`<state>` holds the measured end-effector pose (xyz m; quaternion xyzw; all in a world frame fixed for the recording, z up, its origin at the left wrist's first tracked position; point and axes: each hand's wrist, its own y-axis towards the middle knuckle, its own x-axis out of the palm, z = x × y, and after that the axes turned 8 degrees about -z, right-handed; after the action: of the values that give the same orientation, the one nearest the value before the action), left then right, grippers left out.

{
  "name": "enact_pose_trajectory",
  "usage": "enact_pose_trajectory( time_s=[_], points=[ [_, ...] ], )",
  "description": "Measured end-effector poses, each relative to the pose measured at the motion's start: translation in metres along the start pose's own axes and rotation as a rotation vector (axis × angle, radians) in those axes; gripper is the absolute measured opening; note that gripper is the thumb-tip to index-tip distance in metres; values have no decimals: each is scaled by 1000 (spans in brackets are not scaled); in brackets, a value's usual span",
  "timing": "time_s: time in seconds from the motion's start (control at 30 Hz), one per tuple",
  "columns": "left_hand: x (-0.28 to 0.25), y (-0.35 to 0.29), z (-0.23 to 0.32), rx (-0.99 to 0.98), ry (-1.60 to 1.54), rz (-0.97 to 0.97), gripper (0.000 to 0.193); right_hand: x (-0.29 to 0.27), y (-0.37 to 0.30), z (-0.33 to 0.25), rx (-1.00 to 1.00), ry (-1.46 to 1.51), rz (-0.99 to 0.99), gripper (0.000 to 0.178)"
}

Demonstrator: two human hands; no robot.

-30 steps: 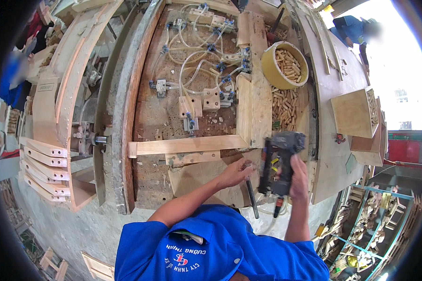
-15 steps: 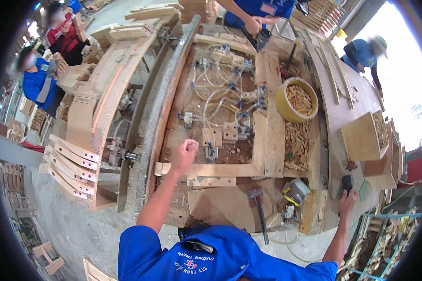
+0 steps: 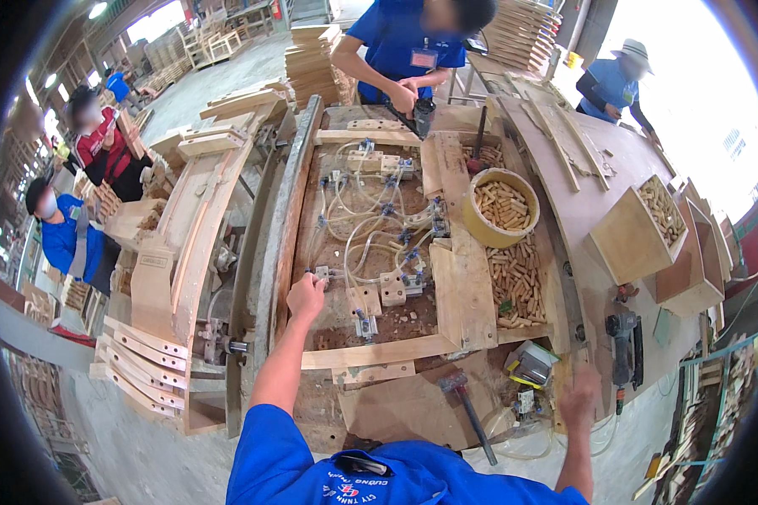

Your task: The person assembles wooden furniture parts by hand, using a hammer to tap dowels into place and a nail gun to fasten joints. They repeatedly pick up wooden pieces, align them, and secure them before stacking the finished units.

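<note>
In the head view I record a blocky dark nail gun (image 3: 622, 347), a smooth pale wooden rail (image 3: 379, 351) and a small grey fitting (image 3: 322, 273), the fitting at the curled fingertips of my left hand (image 3: 306, 297), grip undeterminable, the nail gun just right of my right hand (image 3: 579, 399), fingers too blurred to judge.

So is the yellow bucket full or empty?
Full, or nearly so: pegs fill the bucket close to its rim.

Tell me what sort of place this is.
Likely a woodworking shop, perhaps for furniture: a yellow bucket of wooden dowels, drilled, curved wooden pieces stacked at the left, and a black power tool lying at the right.
</note>
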<state>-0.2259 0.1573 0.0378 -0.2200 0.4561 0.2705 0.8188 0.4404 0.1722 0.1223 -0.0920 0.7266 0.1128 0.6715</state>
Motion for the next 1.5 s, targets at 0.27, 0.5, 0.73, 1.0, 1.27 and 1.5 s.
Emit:
enact_pose_trajectory(
  time_s=[0.27,0.5,0.73,1.0,1.27,1.5],
  points=[
    [-8,5,-2,79,72,-5,28,43,-82,-69,66,-37,-379,36],
    [-20,17,2,111,93,-25,32,49,-114,-69,296,47,-329,43],
    [-8,-22,-25,118,64,-121,44,35,-121,-75,344,50,-322,58],
    [8,-117,-38,458,138,-316,36,39,-125,-98,405,75,-57,60],
    [36,-124,-23,559,210,-451,52,32,-89,-112,222,251,-23,56],
    [-14,-103,13,317,90,-578,68,73,-97,-85,-36,379,207,45]
  ],
)
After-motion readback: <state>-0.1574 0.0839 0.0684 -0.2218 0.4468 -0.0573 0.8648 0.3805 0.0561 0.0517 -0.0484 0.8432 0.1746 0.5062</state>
